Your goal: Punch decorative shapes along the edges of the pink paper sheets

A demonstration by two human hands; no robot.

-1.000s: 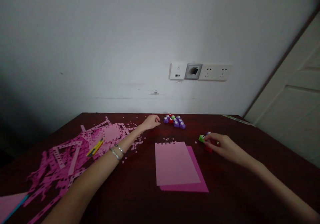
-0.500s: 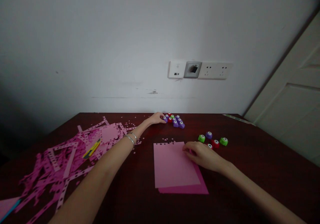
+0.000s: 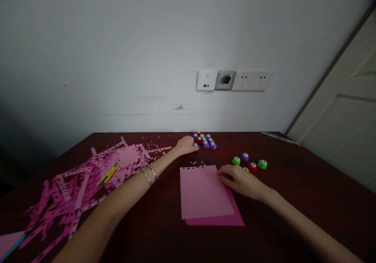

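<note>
My left hand [image 3: 186,145] reaches to the back of the table, closed around a small purple craft punch [image 3: 196,146] with a round white top. Right beside it stands a cluster of purple, red and green craft punches [image 3: 205,143]. In front of me lie two pink sheets, the lighter pink paper [image 3: 205,194] on top of a darker pink sheet [image 3: 217,220]. Small punched holes run along the top edge of the lighter one. My right hand [image 3: 235,179] has its fingers curled at the upper right edge of the pink paper; its fingertips are partly hidden.
Several more punches [image 3: 252,167] stand behind my right hand. On the left spreads a heap of punched pink paper strips [image 3: 79,184], with a yellow utility knife [image 3: 108,175] on top. Tiny paper cut-outs [image 3: 197,163] lie behind the sheets. A wall with sockets [image 3: 225,80] borders the table.
My left hand has drawn slightly toward me, and the purple punch in it has come away from the cluster. My right hand has shifted a little rightward at the paper's edge.
</note>
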